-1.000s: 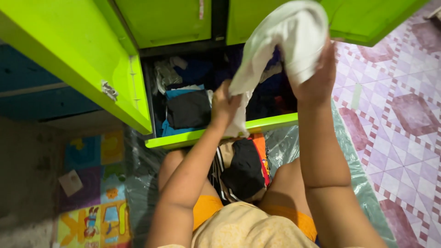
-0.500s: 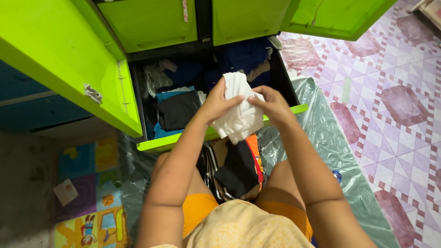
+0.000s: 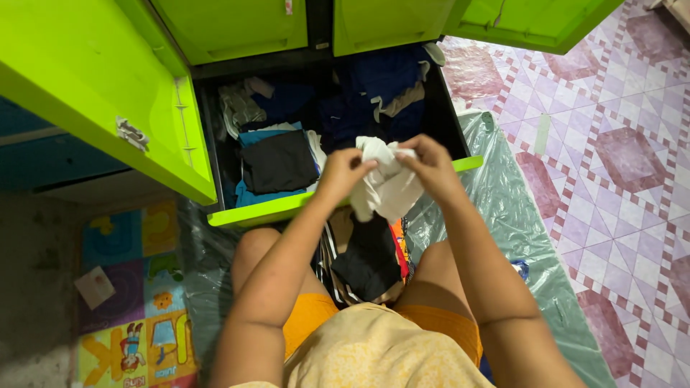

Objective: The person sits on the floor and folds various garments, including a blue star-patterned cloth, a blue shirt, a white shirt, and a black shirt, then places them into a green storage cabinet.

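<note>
Both hands bunch a white cloth (image 3: 388,183) over the open drawer's front edge.

Left hand (image 3: 341,172) and right hand (image 3: 431,167) each have their grip clamped on it; its loose tail could, I judge, snag the green drawer rim (image 3: 273,210) or drop onto the dark clothes pile (image 3: 366,259) between the knees; beyond, folded clothes (image 3: 277,162) crowd the drawer; the cabinet door (image 3: 100,86) overhangs left.

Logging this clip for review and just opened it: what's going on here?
A person sits on the floor in front of an open green cabinet. Both hands hold a white cloth, the left hand and right hand gripping it at its top so it hangs bunched above the lap. Folded dark and blue clothes fill the cabinet's bottom compartment. More dark clothes lie piled between the person's knees, on a plastic sheet.
</note>
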